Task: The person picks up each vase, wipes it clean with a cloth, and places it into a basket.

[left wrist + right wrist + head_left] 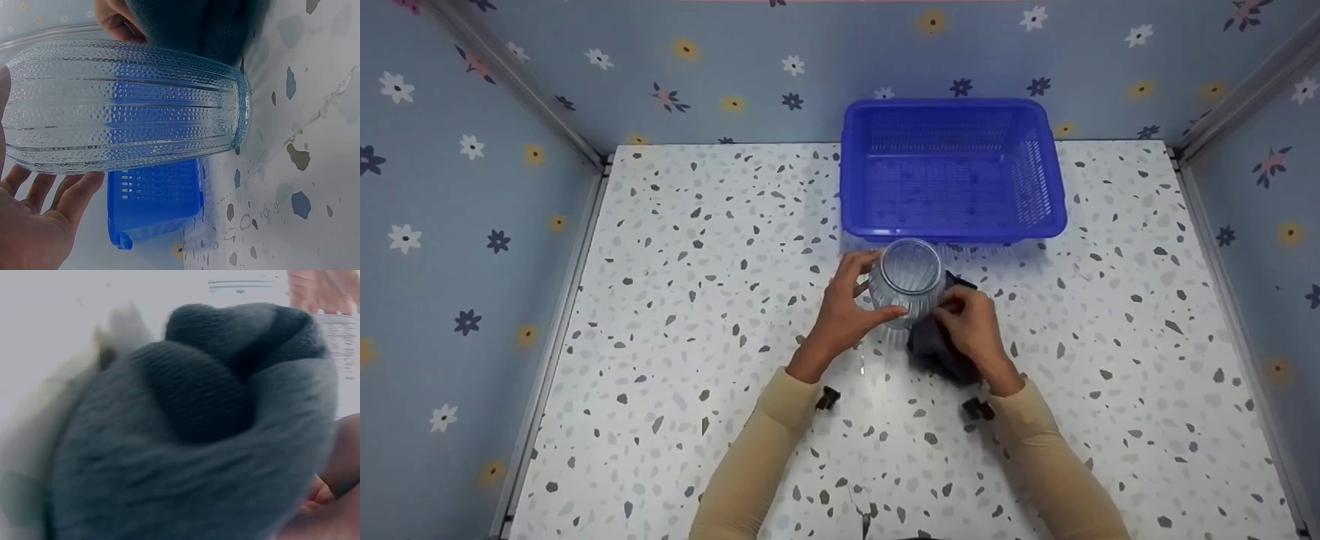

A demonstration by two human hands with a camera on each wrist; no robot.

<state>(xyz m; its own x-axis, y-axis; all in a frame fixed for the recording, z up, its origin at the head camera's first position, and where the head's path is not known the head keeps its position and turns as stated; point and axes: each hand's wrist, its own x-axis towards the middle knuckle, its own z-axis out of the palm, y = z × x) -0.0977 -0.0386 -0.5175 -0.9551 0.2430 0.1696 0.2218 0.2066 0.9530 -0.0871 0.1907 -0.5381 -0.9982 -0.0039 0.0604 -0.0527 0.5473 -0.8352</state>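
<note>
A clear ribbed glass jar (911, 274) with a dotted texture stands upright, its round mouth facing up in the head view. My left hand (844, 315) holds it from the left, thumb on the near side and fingers around the far side. In the left wrist view, the base of the jar (124, 107) is close over the table. My right hand (971, 322) pinches a dark grey-blue cloth (937, 352) at the right side of the jar. The bunched cloth (185, 467) fills much of the right wrist view and hides most of that hand's fingers.
A blue plastic basket (952, 234) with perforated walls stands just behind the jar, against the flowered back wall (750, 67). The white speckled table (697, 300) extends on both sides, with flowered panels at left and right.
</note>
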